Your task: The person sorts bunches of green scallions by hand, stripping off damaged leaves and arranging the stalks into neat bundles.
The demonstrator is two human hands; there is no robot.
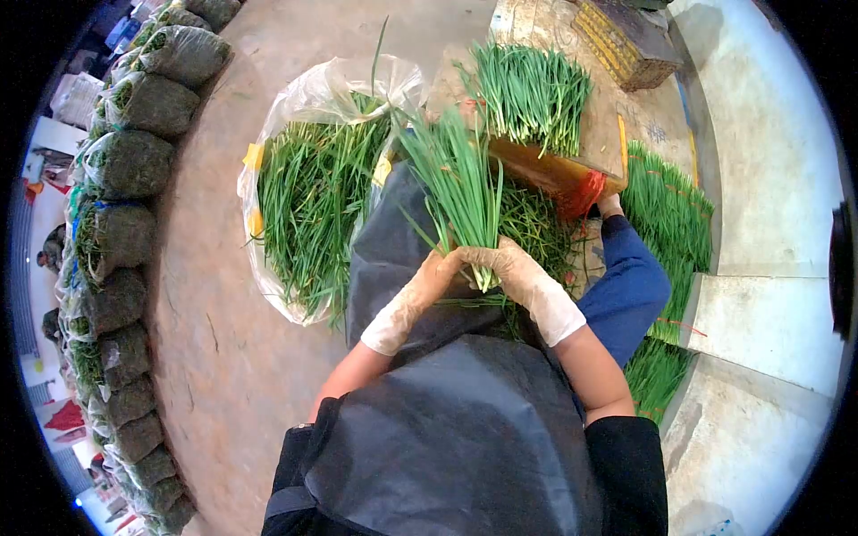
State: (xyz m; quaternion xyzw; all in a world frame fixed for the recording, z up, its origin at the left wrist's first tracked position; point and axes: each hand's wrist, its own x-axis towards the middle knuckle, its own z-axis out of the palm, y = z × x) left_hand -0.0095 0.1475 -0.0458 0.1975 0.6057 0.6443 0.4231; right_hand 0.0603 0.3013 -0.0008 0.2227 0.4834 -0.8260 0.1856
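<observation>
A bunch of long green stalks (460, 183) stands upright between my two gloved hands, its pale cut ends just below them and its leaf tips pointing away from me. My left hand (433, 277) is closed round the left side of the bunch near its base. From the right, my right hand (509, 268) wraps the same base, and the two hands meet there. Beyond the bunch, more stalks (532, 94) lie in a pile on a board. Red ties (585, 192) hang at the end of a brown block (545, 170).
An open clear plastic bag (255, 196) full of loose greens stands at the left. Tied green bundles (666, 214) line the right wall. Loose stalks (532, 219) lie beyond my right hand. Filled sacks (130, 165) form a row at far left. A yellow-edged stack (626, 45) sits at top right.
</observation>
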